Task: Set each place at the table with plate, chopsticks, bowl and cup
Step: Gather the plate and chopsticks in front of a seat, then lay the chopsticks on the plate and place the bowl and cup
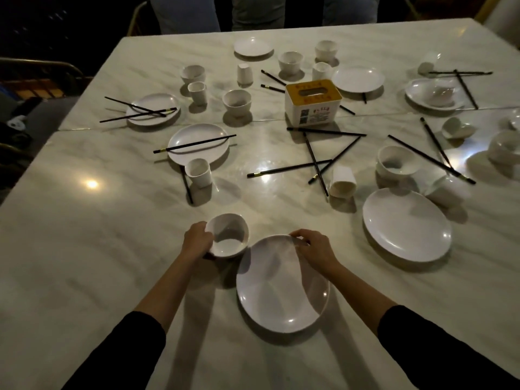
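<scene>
Left hand (197,240) grips the bowl (229,237) (palm hidden); right hand (315,247) beside it pinches the plate (281,288) rim.

bare table (84,263) lies open on the near left and along the near edge. past the near plate (281,291) and bowl (229,235), crossed chopsticks (315,161) and a tipped cup (342,181) clutter the middle. a big plate (406,225) blocks the near right; an upright cup (198,173) stands beyond the bowl, leftward.
</scene>
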`<state>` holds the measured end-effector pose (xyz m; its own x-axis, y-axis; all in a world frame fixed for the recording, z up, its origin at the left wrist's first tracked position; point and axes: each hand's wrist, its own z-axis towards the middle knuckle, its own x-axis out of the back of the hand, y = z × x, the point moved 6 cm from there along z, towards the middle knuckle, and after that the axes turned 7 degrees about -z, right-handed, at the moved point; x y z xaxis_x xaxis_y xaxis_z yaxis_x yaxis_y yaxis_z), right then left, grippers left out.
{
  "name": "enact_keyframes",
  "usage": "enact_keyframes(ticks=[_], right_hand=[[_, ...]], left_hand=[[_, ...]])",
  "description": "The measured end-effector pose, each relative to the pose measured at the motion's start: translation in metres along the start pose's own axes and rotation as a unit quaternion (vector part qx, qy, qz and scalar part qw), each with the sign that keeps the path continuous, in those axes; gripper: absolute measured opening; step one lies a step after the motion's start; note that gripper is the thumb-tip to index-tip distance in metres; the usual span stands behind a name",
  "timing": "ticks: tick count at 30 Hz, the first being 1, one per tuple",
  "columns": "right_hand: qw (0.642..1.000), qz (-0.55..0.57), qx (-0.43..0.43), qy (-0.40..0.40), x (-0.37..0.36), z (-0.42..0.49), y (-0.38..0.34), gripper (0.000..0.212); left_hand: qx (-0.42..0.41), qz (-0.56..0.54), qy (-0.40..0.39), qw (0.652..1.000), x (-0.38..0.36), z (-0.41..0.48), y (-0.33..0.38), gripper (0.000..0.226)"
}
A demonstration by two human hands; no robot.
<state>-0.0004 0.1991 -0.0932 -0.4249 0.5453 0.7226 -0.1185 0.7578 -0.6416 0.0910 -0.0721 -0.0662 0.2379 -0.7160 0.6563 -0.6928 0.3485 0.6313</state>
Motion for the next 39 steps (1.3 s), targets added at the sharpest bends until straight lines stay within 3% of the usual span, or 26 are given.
enact_keyframes(ticks=[4,7,14,19,23,27,31,35,39], right_hand=[[1.000,0.003,-0.017,-0.004,0.011,0.016,0.001,0.024],[0.998,0.024,-0.027,0.046,0.038,0.052,-0.008,0.023],[0.993,-0.025,-0.022,0.114,0.095,0.161,-0.024,0.030],[0.977,-0.204,0.040,0.042,0.112,0.233,-0.030,0.046],[0.919,-0.380,0.089,-0.053,0.105,0.271,-0.022,0.041],[0.860,-0.481,0.162,-0.043,0.105,0.289,-0.025,0.029],[0.826,-0.526,0.199,-0.030,0.106,0.285,-0.026,0.029],[0.825,-0.522,0.215,-0.007,0.111,0.260,-0.026,0.026],[0.834,-0.494,0.240,0.055,0.135,0.227,-0.046,0.022]], left_hand=[[0.002,0.073,-0.001,0.997,0.005,0.005,0.024,0.039],[-0.070,0.090,0.018,0.993,-0.003,0.019,0.071,0.041],[-0.215,0.162,-0.080,0.960,-0.085,0.072,0.166,0.042],[-0.279,0.234,-0.082,0.928,-0.135,0.112,0.203,0.030],[-0.332,0.255,-0.039,0.908,-0.149,0.136,0.209,0.022],[-0.344,0.287,-0.011,0.894,-0.141,0.145,0.212,0.014],[-0.346,0.321,-0.020,0.881,-0.135,0.142,0.206,0.015],[-0.335,0.398,-0.040,0.853,-0.120,0.141,0.192,0.020],[-0.299,0.381,-0.016,0.875,-0.077,0.131,0.185,0.029]])
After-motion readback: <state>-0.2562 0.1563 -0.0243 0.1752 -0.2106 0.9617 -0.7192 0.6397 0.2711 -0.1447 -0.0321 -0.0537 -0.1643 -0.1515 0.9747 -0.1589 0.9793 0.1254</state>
